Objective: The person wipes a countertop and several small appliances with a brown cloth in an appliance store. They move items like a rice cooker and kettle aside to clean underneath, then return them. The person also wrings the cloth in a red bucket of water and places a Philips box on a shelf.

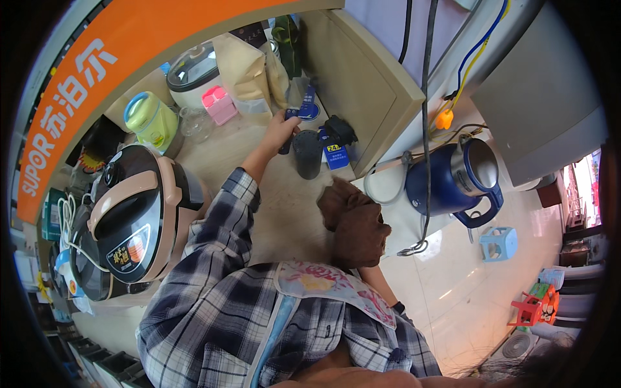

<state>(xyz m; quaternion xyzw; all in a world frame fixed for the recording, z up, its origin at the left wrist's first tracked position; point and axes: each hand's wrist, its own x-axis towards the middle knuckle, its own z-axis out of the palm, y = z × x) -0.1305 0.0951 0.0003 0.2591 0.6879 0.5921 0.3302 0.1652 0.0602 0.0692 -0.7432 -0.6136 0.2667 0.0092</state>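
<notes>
My left hand [277, 133] reaches over the pale counter [275, 213], its fingers closed round a slim dark remote control [284, 145]. Just right of it stands a dark cylinder [307, 156]. Blue printed cards [335, 157] and a crumpled black item [341, 130] lie beside that, near the beige side panel. A bunched brown cloth [359, 236] is gripped at the end of my right forearm [379, 283], by the counter's right edge. The cloth covers my right hand, so its fingers are hidden.
Left stands a pink-and-black electric cooker [139, 213]. Behind are a green-lidded container [152, 121], a pink box [219, 105], paper bags [242, 74] and a glass-lidded pot [193, 70]. A blue kettle [446, 178], hanging cables [427, 129] and a blue stool [499, 244] are at right.
</notes>
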